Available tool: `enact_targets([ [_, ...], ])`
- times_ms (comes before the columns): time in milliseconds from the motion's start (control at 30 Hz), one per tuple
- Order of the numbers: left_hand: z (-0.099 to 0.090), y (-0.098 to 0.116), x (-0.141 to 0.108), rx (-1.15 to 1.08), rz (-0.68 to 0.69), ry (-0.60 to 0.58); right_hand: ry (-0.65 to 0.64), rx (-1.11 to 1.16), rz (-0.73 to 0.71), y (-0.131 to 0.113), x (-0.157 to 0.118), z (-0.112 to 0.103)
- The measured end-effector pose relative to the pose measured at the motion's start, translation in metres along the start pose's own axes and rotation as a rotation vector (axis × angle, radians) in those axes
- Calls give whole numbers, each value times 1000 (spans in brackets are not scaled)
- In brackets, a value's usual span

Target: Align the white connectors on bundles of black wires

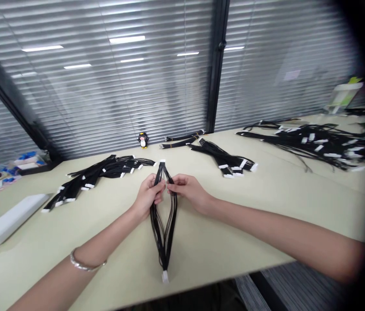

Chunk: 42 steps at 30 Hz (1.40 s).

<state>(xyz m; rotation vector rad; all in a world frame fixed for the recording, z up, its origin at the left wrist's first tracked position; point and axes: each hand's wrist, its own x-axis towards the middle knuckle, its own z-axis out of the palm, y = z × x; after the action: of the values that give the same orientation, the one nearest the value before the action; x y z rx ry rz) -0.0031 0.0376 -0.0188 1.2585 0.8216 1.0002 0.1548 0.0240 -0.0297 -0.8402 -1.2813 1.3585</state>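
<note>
A black cable harness (163,233) with a white connector at each end stretches lengthwise away from me over the table. Its wires are parted into two bundles, leaving a long gap between them. My left hand (150,194) pinches the left bundle near the far connector (162,161). On the other side, my right hand (187,190) has its thumb and fingers closed on the right bundle. The near connector (165,276) lies close to the table's front edge.
More harnesses lie in a left pile (101,172), a middle pile (223,157) and a larger right pile (318,140). Two tied bundles (182,140) and a penguin figurine (143,140) are at the back. A white device (11,220) sits at left on the table (234,246).
</note>
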Motion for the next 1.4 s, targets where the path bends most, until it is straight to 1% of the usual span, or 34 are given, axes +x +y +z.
enact_targets([
  [133,3,2,-1,21,4,-22,-16,-16,-28,-1,0,1],
  [233,4,4,-2,12,16,5,-22,-6,-32,-2,0,1],
  [367,3,5,-1,45,0,48,-23,-23,-19,-2,0,1],
  [567,2,4,0,89,-6,33,-34,-50,-45,1,1,-2],
  [767,3,4,-1,94,4,45,-44,-46,-50,2,1,-2],
  [933,1,1,3,36,60,115,-24,-53,-44,1,2,0],
  [1100,0,0,4,113,139,195,-33,-30,-22,1,2,0],
  [1233,0,0,3,84,132,187,-28,-75,-44,0,1,1],
  [1400,2,2,2,57,100,159,-72,-56,-46,-3,0,3],
])
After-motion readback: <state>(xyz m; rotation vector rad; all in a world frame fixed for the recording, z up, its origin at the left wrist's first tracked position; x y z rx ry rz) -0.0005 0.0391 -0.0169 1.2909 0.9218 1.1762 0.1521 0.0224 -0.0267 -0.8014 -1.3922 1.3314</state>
